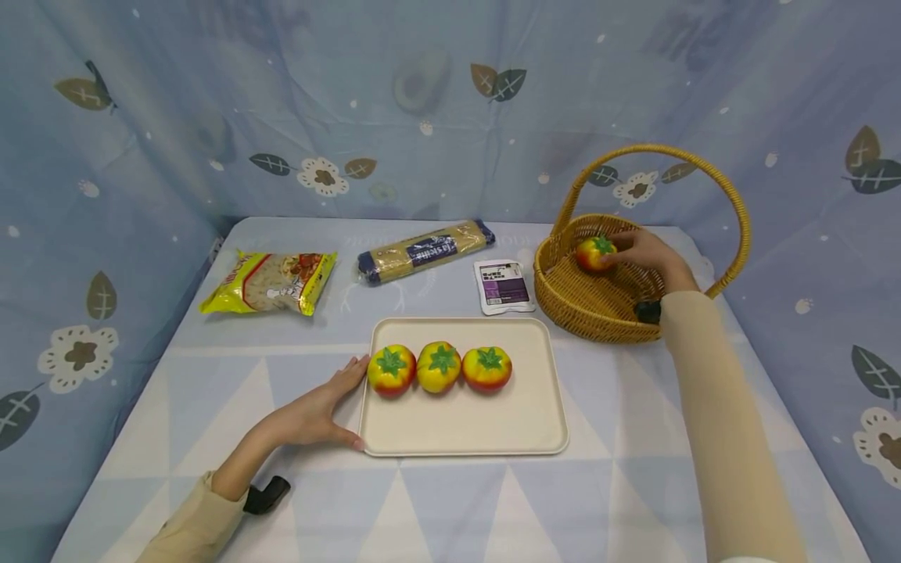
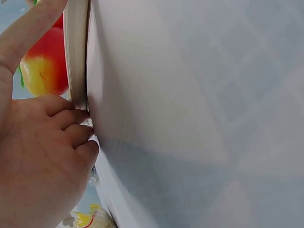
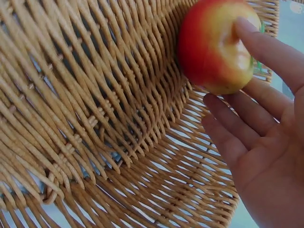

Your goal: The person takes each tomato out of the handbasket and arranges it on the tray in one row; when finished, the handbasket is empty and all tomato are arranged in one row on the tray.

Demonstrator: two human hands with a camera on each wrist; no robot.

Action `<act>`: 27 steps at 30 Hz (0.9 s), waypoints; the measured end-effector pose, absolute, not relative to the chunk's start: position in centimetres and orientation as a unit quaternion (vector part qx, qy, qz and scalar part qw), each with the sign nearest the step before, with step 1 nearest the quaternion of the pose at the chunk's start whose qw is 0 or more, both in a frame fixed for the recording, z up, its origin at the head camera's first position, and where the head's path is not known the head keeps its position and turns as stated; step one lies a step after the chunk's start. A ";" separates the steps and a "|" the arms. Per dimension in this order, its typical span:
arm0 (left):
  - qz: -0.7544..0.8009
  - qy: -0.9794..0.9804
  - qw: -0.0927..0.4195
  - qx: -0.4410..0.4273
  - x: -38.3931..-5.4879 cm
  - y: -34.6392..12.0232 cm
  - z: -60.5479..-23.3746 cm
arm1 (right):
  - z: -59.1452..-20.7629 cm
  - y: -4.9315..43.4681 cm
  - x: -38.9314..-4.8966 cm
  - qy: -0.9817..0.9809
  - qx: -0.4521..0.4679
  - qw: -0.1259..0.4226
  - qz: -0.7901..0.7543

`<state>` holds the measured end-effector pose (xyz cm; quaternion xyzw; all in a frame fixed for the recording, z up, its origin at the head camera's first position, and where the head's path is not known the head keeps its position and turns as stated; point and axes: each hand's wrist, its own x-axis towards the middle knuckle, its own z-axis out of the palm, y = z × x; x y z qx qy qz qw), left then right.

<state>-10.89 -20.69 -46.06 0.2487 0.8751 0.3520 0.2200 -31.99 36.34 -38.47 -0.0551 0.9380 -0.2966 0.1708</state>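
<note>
In the head view my right hand [image 1: 647, 254] reaches into a wicker basket [image 1: 587, 313] with a tall handle. It holds a red-and-yellow toy tomato [image 1: 593, 255] with a green leafy top. The right wrist view shows the thumb on the side of that tomato [image 3: 216, 47] and fingers underneath, close to the woven wall. My left hand [image 1: 317, 414] touches the left edge of a cream tray [image 1: 464, 430], fingers and thumb spread along it. On the tray, three similar toy tomatoes [image 1: 439, 367] stand in a row.
Behind the tray lie a yellow snack bag [image 1: 274, 283], a long pack of pasta [image 1: 425, 250] and a white-and-purple packet [image 1: 503, 286]. The packet is just left of the basket. The basket's handle [image 1: 739, 211] arches high. A patterned curtain hangs behind the table.
</note>
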 end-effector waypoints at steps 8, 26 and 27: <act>0.352 0.876 0.220 0.247 -10.9 -20.6 -45.9 | -39.0 36.0 -32.5 0.940 -0.052 0.169 -0.292; 0.354 0.875 0.215 0.250 -11.0 -20.8 -46.2 | -37.3 34.5 -32.5 0.953 -0.053 0.163 -0.250; 0.355 0.875 0.215 0.251 -11.0 -20.8 -46.2 | -37.1 34.4 -32.4 0.953 -0.054 0.164 -0.247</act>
